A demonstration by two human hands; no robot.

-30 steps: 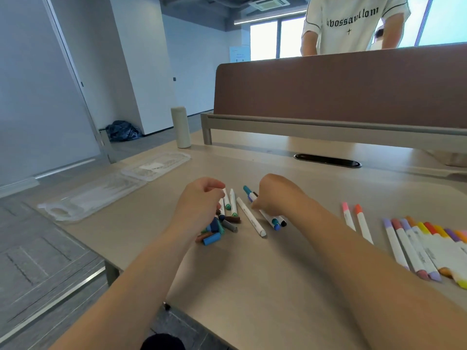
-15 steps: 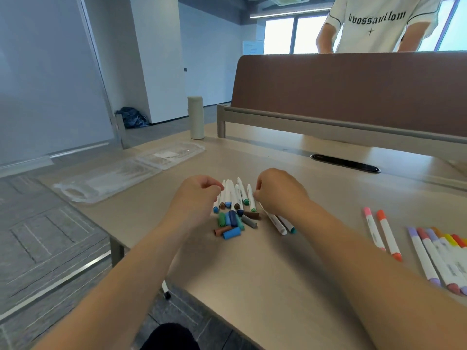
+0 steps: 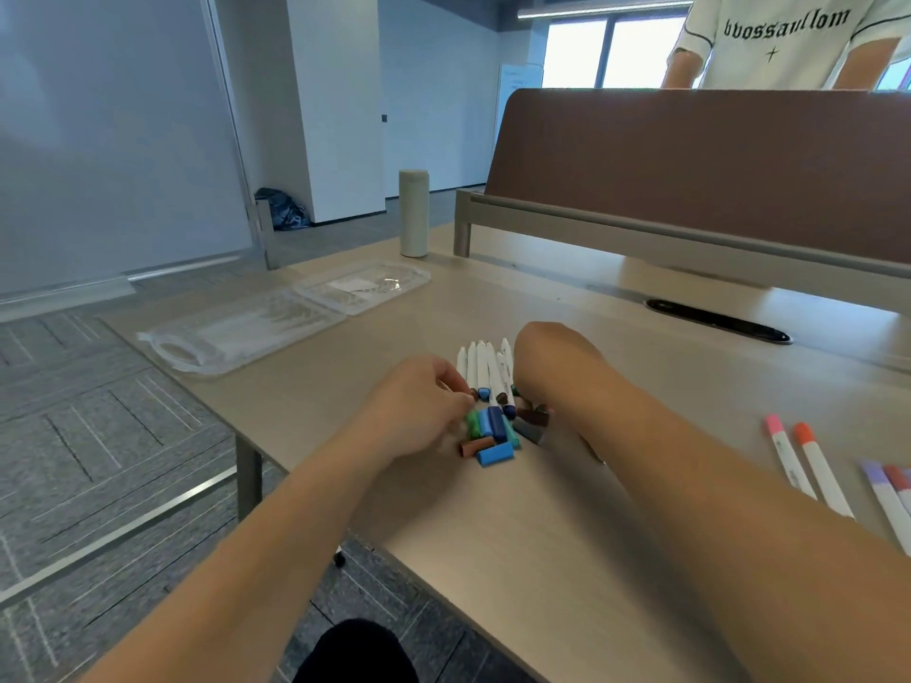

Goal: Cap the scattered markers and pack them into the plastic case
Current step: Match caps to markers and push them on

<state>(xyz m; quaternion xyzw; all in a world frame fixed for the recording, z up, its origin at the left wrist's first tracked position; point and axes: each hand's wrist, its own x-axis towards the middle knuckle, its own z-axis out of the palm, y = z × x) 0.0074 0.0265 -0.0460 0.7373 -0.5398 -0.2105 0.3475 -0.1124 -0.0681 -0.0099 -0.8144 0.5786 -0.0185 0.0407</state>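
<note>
The table's (image 3: 567, 525) left edge runs diagonally from the far left corner toward the viewer. Along it lies the clear case (image 3: 236, 332), opened flat in two halves, its handle end close to the corner. A band of bare tabletop separates the case from the pile of markers (image 3: 485, 367), and more bare top lies between the pile and the near edge. To the far side, a slot (image 3: 717, 321) and the brown divider (image 3: 690, 179) close off the table. One bottle (image 3: 414, 214) stands upright at the far edge, just beyond the case.

The pile sits mid-table between the two hands. It holds at least five white uncapped markers side by side, pointing away, and about eight loose caps (image 3: 494, 456) heaped at their near ends, among them green, blue, teal, brown and grey ones.

The left hand (image 3: 419, 411) has its fingers curled, with thumb and fingertips drawn together at the near end of the leftmost marker; whether it grips it cannot be told. The right hand (image 3: 547, 357) bends down at the wrist over the right side of the pile, its fingers hidden, so its hold cannot be told.

Well to the right, past the right forearm, four capped markers (image 3: 818, 465) lie parallel: pink, orange, purple and red, the last two cut by the frame edge.

One person (image 3: 788, 37) stands behind the divider.
</note>
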